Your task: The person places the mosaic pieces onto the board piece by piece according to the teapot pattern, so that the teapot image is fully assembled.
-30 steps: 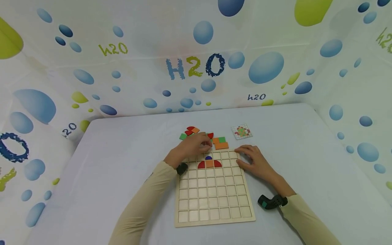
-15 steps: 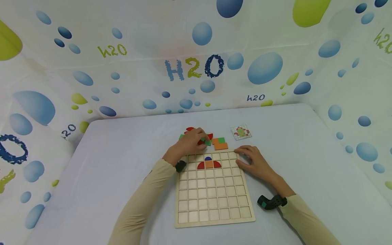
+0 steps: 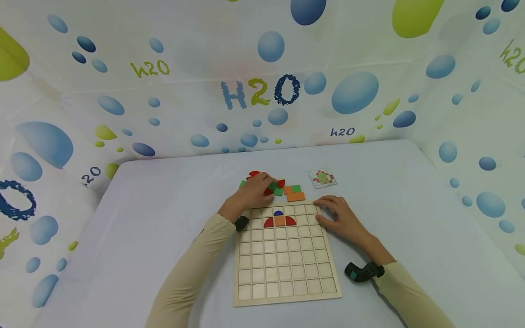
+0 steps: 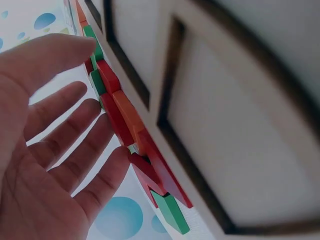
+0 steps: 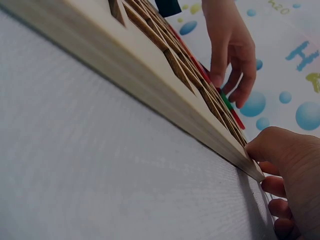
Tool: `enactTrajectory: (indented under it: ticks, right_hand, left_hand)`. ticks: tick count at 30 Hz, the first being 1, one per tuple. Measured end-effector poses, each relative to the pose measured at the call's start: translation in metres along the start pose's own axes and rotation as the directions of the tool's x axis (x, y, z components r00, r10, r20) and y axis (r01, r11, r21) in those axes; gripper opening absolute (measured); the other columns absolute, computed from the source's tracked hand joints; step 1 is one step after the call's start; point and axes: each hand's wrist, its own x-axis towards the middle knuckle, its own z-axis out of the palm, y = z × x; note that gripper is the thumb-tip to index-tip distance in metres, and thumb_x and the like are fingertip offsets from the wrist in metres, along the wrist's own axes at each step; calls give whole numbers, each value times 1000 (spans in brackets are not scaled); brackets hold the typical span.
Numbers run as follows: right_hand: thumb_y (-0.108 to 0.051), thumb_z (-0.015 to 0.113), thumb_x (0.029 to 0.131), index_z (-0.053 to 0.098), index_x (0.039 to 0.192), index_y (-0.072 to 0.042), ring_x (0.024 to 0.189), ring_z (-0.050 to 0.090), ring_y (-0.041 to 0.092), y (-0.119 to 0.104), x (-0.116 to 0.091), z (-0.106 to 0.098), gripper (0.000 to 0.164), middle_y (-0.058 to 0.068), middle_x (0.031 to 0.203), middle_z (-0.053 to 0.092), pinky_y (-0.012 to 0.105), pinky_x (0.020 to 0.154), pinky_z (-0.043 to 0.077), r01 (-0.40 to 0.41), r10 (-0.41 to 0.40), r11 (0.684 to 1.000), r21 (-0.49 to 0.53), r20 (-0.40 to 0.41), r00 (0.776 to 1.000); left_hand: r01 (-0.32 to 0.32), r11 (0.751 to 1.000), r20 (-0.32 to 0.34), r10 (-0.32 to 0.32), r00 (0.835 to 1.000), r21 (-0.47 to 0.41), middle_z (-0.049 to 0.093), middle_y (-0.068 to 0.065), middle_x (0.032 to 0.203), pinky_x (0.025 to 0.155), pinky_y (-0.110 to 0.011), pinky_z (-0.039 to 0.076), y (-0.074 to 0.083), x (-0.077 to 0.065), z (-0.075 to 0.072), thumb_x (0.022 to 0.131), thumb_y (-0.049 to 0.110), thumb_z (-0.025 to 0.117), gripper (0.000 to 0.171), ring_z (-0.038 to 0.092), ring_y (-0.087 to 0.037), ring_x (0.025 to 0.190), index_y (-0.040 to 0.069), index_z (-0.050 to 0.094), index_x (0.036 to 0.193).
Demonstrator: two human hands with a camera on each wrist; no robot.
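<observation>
My left hand (image 3: 251, 191) is over a pile of flat coloured pieces beyond the wooden grid board (image 3: 283, 260). Relaxed fingers reach the red (image 4: 116, 119) and green pieces in the left wrist view, with the thumb apart and nothing between. My right hand (image 3: 342, 216) holds the board's far right corner, its thumb (image 5: 262, 144) on the edge in the right wrist view. Near the board's far side lie an orange square (image 3: 280, 221) between two rounded red pieces (image 3: 269, 222) and a small blue half-round piece (image 3: 278, 213). My left hand hides part of the pile.
Orange pieces (image 3: 295, 197) and a green square (image 3: 296, 188) lie just beyond the board, right of the pile. A small pattern card (image 3: 322, 177) lies farther back to the right. A printed sheet (image 3: 184, 109) rises behind the white table (image 3: 410, 191).
My left hand has shifted a little to the left over the pile, uncovering green and red pieces to its right. The right hand and the pieces on the board stay as they were.
</observation>
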Motion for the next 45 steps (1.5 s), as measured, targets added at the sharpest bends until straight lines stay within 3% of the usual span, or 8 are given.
enactTrajectory:
  ticks: [13, 21, 29, 38, 45]
  right_hand:
    - [-11, 72, 86, 64, 123, -5, 107, 46, 29, -1, -1, 1, 38, 16, 127, 57, 46, 85, 41, -14, 14, 1000, -3, 5, 1000]
    - [-10, 72, 86, 65, 122, -5, 107, 46, 29, -2, 0, 1, 38, 16, 126, 57, 46, 85, 40, -10, 10, 1000, -2, 4, 1000]
    - [-9, 72, 85, 65, 121, -4, 107, 47, 30, -2, -1, 1, 37, 17, 125, 57, 48, 86, 40, 9, -9, 1000, -8, -5, 1000]
    - [-9, 72, 86, 65, 122, -4, 108, 47, 31, -2, 0, 1, 37, 16, 125, 57, 49, 87, 40, 11, -12, 1000, -7, -5, 1000]
    - [-9, 72, 85, 65, 121, -5, 104, 45, 25, -2, -1, 1, 37, 15, 125, 58, 43, 82, 41, 14, -14, 1000, -6, -13, 1000]
  left_hand:
    - [18, 995, 19, -17, 1000, -100, 52, -12, 123, 95, -37, 47, -2, -4, 1, 94, 14, 65, 32, 51, -25, 111, 5, 61, 124]
    - [-17, 996, 12, 19, 1000, -88, 59, -10, 115, 90, -34, 49, -3, -3, 2, 92, 10, 66, 19, 55, -23, 105, 8, 68, 111]
    - [-56, 986, 28, 61, 998, -154, 62, -9, 109, 90, -33, 49, -3, -4, 2, 90, 6, 68, 21, 57, -22, 101, 5, 67, 110]
    - [-79, 990, -18, 77, 997, -117, 64, -6, 113, 93, -34, 48, 4, -8, 0, 90, 12, 70, 24, 59, -21, 104, 5, 68, 113]
    - [-97, 988, -33, 93, 995, -119, 63, -4, 109, 86, -30, 49, 9, -13, 3, 90, 15, 71, 25, 59, -17, 97, 7, 68, 113]
